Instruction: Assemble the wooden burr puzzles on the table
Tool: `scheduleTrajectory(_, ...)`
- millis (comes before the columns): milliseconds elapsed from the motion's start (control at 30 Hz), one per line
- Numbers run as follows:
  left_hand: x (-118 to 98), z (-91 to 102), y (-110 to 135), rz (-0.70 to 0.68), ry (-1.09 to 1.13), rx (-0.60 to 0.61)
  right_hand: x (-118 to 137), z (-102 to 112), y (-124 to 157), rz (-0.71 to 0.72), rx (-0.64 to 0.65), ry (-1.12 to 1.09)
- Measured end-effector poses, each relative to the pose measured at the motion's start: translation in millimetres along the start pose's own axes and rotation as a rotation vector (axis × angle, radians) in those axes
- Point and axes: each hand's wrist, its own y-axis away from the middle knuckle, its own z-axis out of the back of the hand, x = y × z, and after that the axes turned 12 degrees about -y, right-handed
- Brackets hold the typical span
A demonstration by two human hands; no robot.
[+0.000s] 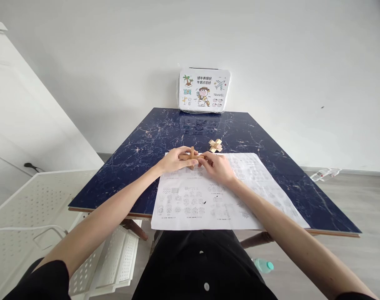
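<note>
Sitting at a dark blue marbled table (140,146) backed by a plain white wall. Reaching both bare forearms forward over a printed sheet (202,208) of small diagrams lying under the hands and stretching back toward the body.

Gripping the wooden puzzle sticks (191,154) between both hands, just above the far edge of that sheet. Closing the left hand (173,162) around the left end of the lying stick, fingers curled over the top and thumb tucked beneath. Pinching the right end with the right hand (216,167), fingertips drawn narrow onto the wood and knuckles turned upward. Showing one short stick standing upright across the lying one, right in the gap between the two hands.

Leaving a pale assembled burr puzzle (215,145) untouched on the table just beyond the right hand's fingertips, close but apart from them. Facing a white illustrated case (204,90) propped upright against the wall, well beyond both hands at the table's far edge.

Passing a white perforated rack (27,200) well out to the left of the left forearm, beside the table. Glimpsing a bottle with a teal cap (263,265) on the floor below the right forearm, and a clear plastic item (324,174) on the floor far out to the right of the right hand.
</note>
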Motion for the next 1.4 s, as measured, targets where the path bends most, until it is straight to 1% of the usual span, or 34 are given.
scheduleTrajectory(100,-2,-0.3,0,-0.013,0.002,0.021,-3,0,0,0.0,-0.036,-0.001)
scheduleTrajectory(200,-2,-0.5,0,-0.042,-0.012,-0.01,-4,0,-1,0.0,-0.046,-0.007)
scheduleTrajectory(367,2,1.6,1,-0.005,-0.047,-0.051,0,0,0,0.005,-0.067,-0.015)
scheduleTrajectory(567,-1,3.2,4,-0.028,-0.073,-0.072,1,8,0,0.05,0.04,-0.158)
scheduleTrajectory(700,1,0.5,3,-0.042,-0.057,-0.052,0,11,1,0.046,0.075,-0.182)
scheduleTrajectory(767,4,-1.6,2,-0.056,-0.012,-0.044,-1,10,1,0.046,0.06,-0.158)
scheduleTrajectory(833,6,-3.1,2,-0.059,0.025,-0.034,-2,6,1,0.037,0.019,-0.106)
scheduleTrajectory(933,7,-3.3,2,-0.05,0.025,-0.041,-4,1,1,0.02,-0.038,-0.036)
scheduleTrajectory(1133,3,-1.1,4,0.024,0.015,-0.06,-3,0,0,0.012,-0.059,-0.031)
scheduleTrajectory(1233,1,-2.1,5,0.024,0.007,-0.09,0,2,0,0.01,-0.048,-0.07)
scheduleTrajectory(1333,-1,-4.1,5,-0.006,-0.013,-0.113,3,4,0,0.011,-0.013,-0.159)
scheduleTrajectory(1400,-3,-5.7,6,-0.025,-0.014,-0.118,4,4,0,-0.02,-0.002,-0.223)
